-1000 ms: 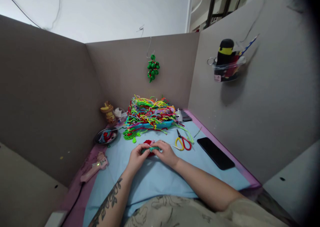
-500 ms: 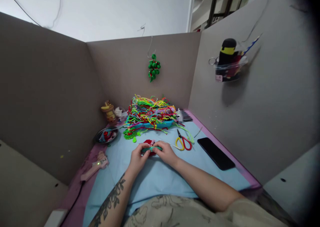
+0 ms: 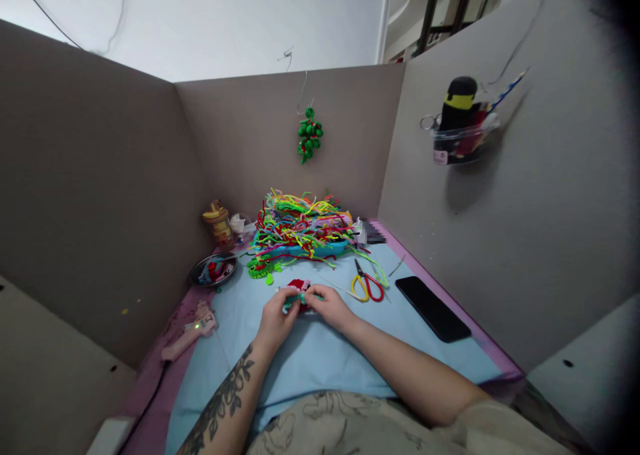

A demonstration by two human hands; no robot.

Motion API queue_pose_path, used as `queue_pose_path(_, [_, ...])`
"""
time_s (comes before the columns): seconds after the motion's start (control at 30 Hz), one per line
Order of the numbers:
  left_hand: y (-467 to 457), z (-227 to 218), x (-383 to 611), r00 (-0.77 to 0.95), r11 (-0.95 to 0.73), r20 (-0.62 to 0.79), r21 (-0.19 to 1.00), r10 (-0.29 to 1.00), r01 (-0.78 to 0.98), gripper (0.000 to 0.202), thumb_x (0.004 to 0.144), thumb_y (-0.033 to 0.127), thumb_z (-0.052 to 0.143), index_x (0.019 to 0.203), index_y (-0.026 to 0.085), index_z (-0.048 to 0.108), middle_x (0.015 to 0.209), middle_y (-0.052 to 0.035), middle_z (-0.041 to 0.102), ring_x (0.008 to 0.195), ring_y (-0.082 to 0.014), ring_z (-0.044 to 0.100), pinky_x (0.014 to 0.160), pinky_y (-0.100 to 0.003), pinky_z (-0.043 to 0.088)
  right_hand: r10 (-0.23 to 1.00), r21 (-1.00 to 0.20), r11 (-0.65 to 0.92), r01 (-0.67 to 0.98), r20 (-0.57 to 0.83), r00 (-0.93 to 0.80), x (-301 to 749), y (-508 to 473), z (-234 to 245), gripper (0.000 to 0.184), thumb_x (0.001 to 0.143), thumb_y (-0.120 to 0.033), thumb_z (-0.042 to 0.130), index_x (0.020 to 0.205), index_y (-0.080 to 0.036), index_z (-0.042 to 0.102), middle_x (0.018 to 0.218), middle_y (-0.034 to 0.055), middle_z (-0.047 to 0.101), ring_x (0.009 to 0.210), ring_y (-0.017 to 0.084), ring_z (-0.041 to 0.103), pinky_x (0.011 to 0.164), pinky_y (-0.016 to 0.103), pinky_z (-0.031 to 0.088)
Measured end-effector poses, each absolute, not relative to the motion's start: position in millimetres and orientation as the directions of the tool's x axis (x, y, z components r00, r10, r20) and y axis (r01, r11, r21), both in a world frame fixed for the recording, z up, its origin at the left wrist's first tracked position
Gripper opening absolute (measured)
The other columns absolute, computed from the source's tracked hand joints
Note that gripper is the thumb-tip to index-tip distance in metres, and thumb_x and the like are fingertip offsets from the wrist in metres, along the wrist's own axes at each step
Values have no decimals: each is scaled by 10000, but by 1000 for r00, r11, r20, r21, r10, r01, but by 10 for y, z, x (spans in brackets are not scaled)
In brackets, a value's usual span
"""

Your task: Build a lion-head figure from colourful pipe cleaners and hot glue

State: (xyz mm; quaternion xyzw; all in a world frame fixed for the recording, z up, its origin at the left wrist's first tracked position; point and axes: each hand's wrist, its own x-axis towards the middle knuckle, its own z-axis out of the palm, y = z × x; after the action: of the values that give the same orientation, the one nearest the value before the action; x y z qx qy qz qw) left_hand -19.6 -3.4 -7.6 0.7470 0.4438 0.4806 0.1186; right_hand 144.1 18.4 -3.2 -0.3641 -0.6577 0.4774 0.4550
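Note:
A small teal fuzzy piece (image 3: 302, 297), apparently made of pipe cleaner, is pinched between the fingertips of both hands. My left hand (image 3: 277, 313) grips its left end, and my right hand (image 3: 331, 306) grips the right. Thumbs and fingers cover much of it. Just behind and beneath lies a red and pink fuzzy piece (image 3: 299, 285), partly hidden by the fingers. Red-and-yellow-handled scissors (image 3: 367, 287) rest on the blue cloth (image 3: 320, 361) to the right of my right hand. A green fuzzy figure (image 3: 260, 267) lies beyond my left hand.
Several colourful pipe cleaners heap over a blue tray (image 3: 325, 249) at the back. On the left are a dark bowl (image 3: 214, 269), a pink glue gun (image 3: 193, 333) with its cord, and a brown cup (image 3: 219, 225). At right lies a black phone (image 3: 433, 308). Grey panels (image 3: 290, 155) surround the table.
My fingers have shifted slightly on the teal piece, and less of its right end shows. The view has moved a little; everything else stays put.

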Motion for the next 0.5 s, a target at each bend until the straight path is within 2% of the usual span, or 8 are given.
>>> queue_pose_path(0.07, [-40, -60, -194, 119, -537, 571, 653, 813, 535, 155, 810, 230, 533, 955, 187, 568, 939, -62, 654, 859, -168, 628, 791, -309, 507, 898, -931, 357, 72, 321, -301, 1453, 187, -32, 181, 785, -338, 592, 815, -166, 643, 758, 12, 646, 717, 143, 587, 696, 266, 465])
queue_pose_path(0.13, [-50, -32, -188, 108, -518, 546, 686, 831, 512, 156, 798, 239, 546, 943, 186, 571, 934, -57, 652, 856, -168, 627, 788, -306, 506, 879, -887, 438, 147, 388, -279, 1469, 189, -26, 120, 766, -270, 614, 825, -174, 654, 805, 22, 653, 783, 159, 593, 755, 287, 460])
queue_pose_path(0.27, [-73, 40, -166, 88, -483, 501, 750, 861, 451, 154, 779, 240, 565, 918, 179, 593, 892, -47, 659, 817, -163, 628, 728, -274, 507, 812, -764, 581, 279, 524, -256, 1502, 186, -14, 59, 741, -201, 631, 795, -186, 650, 796, 28, 638, 801, 167, 583, 760, 294, 452])
queue_pose_path(0.37, [-71, 53, -160, 76, -460, 475, 781, 877, 423, 156, 776, 233, 568, 917, 173, 601, 881, -47, 663, 796, -160, 626, 696, -260, 502, 765, -707, 643, 294, 584, -271, 1519, 182, -16, 76, 747, -171, 619, 816, -194, 642, 793, 30, 628, 798, 166, 578, 745, 289, 450])
queue_pose_path(0.5, [-51, 3, -171, 91, -467, 480, 767, 873, 439, 148, 778, 229, 564, 914, 178, 593, 894, -41, 658, 824, -161, 623, 739, -271, 498, 742, -684, 670, 290, 601, -297, 1528, 178, -13, 100, 740, -152, 626, 831, -191, 644, 800, 30, 628, 799, 162, 582, 750, 284, 452])
